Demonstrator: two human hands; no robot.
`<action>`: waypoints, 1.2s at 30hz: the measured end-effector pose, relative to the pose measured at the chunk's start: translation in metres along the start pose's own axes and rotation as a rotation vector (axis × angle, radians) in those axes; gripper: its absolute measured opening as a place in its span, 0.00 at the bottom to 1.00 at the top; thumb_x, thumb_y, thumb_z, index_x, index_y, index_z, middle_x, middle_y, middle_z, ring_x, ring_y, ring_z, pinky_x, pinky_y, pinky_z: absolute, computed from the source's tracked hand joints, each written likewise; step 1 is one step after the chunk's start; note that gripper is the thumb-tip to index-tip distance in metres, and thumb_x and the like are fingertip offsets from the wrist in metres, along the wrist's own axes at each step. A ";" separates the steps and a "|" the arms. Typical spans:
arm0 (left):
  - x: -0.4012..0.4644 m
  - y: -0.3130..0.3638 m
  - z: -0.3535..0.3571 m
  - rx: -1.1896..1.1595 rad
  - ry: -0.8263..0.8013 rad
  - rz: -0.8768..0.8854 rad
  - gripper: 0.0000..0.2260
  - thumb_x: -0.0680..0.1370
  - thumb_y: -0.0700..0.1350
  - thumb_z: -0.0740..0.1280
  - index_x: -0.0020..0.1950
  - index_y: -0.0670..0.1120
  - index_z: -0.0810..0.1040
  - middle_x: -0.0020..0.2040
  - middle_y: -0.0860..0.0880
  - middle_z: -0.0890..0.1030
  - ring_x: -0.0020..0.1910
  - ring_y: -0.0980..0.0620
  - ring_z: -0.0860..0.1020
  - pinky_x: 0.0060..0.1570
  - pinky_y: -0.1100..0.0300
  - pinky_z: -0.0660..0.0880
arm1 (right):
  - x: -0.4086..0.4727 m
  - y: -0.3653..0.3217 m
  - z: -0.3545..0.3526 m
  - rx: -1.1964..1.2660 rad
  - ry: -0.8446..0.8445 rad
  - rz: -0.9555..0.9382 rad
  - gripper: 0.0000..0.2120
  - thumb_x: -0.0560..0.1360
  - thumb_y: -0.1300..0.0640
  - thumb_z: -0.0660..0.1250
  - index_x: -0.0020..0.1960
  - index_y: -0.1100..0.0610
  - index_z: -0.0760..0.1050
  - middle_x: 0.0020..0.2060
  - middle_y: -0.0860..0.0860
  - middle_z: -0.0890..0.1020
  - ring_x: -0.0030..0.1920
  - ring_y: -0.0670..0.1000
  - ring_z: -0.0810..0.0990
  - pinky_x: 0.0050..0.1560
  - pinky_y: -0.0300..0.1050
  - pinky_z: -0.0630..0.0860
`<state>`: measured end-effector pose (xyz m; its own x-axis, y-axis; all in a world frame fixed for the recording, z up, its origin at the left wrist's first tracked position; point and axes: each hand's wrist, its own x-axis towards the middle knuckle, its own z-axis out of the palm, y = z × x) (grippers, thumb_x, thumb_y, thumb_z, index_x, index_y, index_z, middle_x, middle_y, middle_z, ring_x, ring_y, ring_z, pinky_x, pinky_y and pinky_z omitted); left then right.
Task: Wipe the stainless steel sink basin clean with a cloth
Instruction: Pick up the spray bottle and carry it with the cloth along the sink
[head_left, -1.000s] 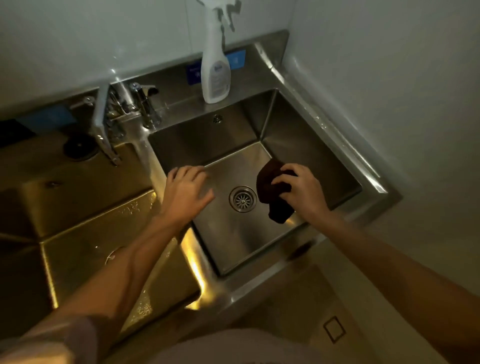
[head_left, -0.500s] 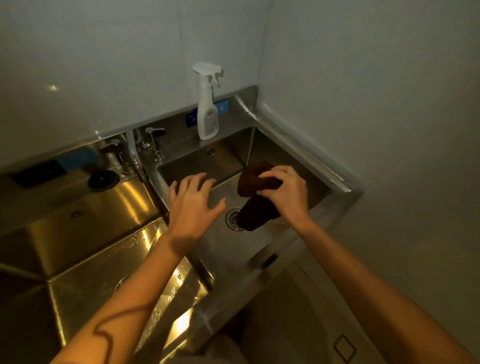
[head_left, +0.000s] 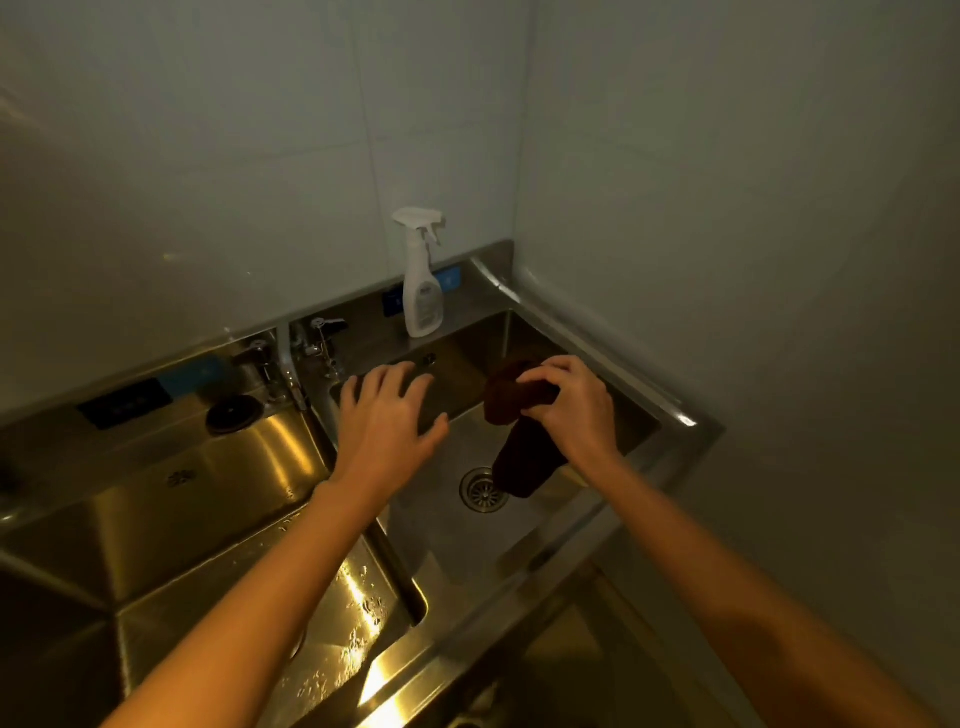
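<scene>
The sink basin (head_left: 441, 525) was brushed stainless steel, satin on its floor and walls, with a glossier shine along its right rim. The neighbouring basin (head_left: 171, 519) on the left was the same metal but caught the light harder, its surface beaded with water drops (these glittered near the divider). The drain strainer (head_left: 483, 489) looked like polished metal. The cloth (head_left: 519, 415), pinched in the right hand (head_left: 576, 410), was dark, matt and soft. The spray bottle (head_left: 423, 291) was smooth white plastic. The taps (head_left: 322, 343) were shiny metal. The wall (head_left: 260, 156) was smooth, faintly glossy tile.

Right hand (head_left: 569, 410) gripping dark cloth (head_left: 519, 441), above sink basin (head_left: 441, 525)
</scene>
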<state>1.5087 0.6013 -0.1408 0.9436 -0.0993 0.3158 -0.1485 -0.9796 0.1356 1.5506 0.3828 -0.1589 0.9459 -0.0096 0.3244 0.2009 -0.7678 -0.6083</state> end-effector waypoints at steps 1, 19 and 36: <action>0.004 0.006 -0.001 0.026 0.006 0.014 0.24 0.78 0.59 0.61 0.72 0.51 0.68 0.72 0.46 0.67 0.72 0.46 0.62 0.72 0.43 0.55 | 0.004 0.005 -0.005 -0.007 -0.003 -0.021 0.18 0.65 0.59 0.77 0.51 0.44 0.81 0.55 0.45 0.76 0.57 0.49 0.75 0.53 0.41 0.71; 0.107 0.106 0.059 0.027 0.058 -0.105 0.24 0.77 0.57 0.63 0.70 0.49 0.70 0.72 0.44 0.68 0.71 0.44 0.65 0.70 0.41 0.59 | 0.094 0.108 -0.066 0.157 -0.072 -0.049 0.17 0.66 0.53 0.77 0.53 0.43 0.80 0.49 0.40 0.75 0.50 0.42 0.74 0.50 0.36 0.69; 0.258 0.017 0.186 -0.161 -0.023 -0.617 0.54 0.70 0.67 0.68 0.78 0.45 0.36 0.77 0.37 0.35 0.75 0.31 0.40 0.69 0.32 0.54 | 0.199 0.112 0.043 0.103 -0.210 0.050 0.15 0.68 0.52 0.74 0.53 0.43 0.79 0.49 0.42 0.75 0.49 0.43 0.74 0.50 0.37 0.70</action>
<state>1.8043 0.5266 -0.2315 0.8757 0.4692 0.1141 0.3834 -0.8193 0.4264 1.7721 0.3224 -0.1941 0.9854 0.0959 0.1408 0.1674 -0.7000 -0.6943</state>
